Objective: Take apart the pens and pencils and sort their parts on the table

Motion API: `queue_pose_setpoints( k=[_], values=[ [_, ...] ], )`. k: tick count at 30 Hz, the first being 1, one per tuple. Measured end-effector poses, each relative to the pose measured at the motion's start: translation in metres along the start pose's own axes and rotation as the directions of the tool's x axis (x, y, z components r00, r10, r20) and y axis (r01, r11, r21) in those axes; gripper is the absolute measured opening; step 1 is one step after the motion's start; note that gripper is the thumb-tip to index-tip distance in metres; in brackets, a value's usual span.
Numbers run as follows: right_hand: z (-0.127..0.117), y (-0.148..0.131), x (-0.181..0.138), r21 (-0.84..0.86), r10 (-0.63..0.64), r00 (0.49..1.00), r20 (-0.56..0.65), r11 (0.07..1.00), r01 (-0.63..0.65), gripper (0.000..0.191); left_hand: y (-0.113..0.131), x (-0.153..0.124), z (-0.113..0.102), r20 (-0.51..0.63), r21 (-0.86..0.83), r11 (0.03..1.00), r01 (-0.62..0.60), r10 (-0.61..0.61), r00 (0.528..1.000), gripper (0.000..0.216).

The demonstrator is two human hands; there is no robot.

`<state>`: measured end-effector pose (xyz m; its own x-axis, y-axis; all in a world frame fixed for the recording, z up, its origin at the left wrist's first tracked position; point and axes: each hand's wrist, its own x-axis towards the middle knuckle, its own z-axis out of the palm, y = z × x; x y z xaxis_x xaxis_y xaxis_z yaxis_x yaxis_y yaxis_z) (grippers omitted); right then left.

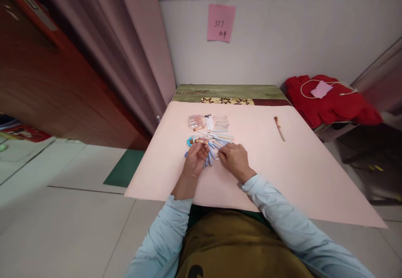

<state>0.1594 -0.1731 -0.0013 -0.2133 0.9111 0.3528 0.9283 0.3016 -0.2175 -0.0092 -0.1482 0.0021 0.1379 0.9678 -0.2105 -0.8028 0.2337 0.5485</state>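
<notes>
1. On the wall ahead of you there is a pink note (221,22) with "357" written by hand. Below the number are two smaller characters, which I cannot read.
2. No brand or label can be read on the small things on the table; they are too small in this view.
3. Your left hand (195,160) lies on the pink sheet (298,165) with its fingers curled closed. At the fingertips it pinches a short brown piece (201,141).
4. Your right hand (235,160) lies just beside the left one, with its back up. Its fingers are bent down onto the pile of blue and white sticks (216,143). I cannot tell if it grips one or only touches them.
5. The pile lies between your two hands and a little beyond them, and it touches the fingertips of both.
6. Farther from you, near the pile, is a neat row of tubes (207,122), some clear with reddish content and some pale.
7. To the right, well apart from your hands, one wooden stick (279,128) lies alone on the sheet.
8. Beyond the table's right edge is a red cloth (339,104). A white cable (306,86) and a small pink paper (320,89) lie on it.
</notes>
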Motion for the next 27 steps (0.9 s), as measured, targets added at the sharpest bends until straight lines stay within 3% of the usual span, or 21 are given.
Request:
queue_pose_setpoints(
  k=[7, 10, 14, 16, 19, 27],
  values=[
    [-0.006, -0.014, 0.011, -0.116, 0.045, 0.992, 0.121, 0.993, -0.03, 0.022, -0.002, -0.002, -0.001, 0.056, 0.077, 0.997, 0.029, -0.034, 0.998, 0.011],
    [-0.011, -0.014, 0.009, -0.09, 0.049, 0.997, 0.067, 0.995, -0.043, 0.019, -0.003, -0.004, -0.002, 0.088, 0.074, 0.997, 0.039, -0.045, 0.995, 0.015],
    [-0.03, -0.009, 0.0, 0.154, 0.233, 0.968, -0.091, 0.964, -0.218, 0.014, -0.003, -0.005, -0.002, 0.127, 0.084, 0.995, 0.046, -0.057, 0.99, 0.02],
    [-0.043, -0.009, -0.005, 0.349, 0.319, 0.945, -0.071, 0.896, -0.275, 0.013, -0.003, -0.006, -0.002, 0.152, 0.1, 0.994, 0.053, -0.068, 0.986, 0.022],
    [-0.058, -0.014, -0.009, 0.549, 0.322, 0.947, 0.023, 0.787, -0.281, 0.013, -0.004, -0.007, -0.001, 0.189, 0.149, 0.987, 0.051, -0.079, 0.979, 0.025],
    [-0.064, -0.025, -0.012, 0.545, 0.286, 0.948, 0.142, 0.776, -0.316, 0.01, -0.006, -0.015, 0.004, 0.268, 0.236, 0.971, 0.033, -0.098, 0.958, 0.028]
  ],
)
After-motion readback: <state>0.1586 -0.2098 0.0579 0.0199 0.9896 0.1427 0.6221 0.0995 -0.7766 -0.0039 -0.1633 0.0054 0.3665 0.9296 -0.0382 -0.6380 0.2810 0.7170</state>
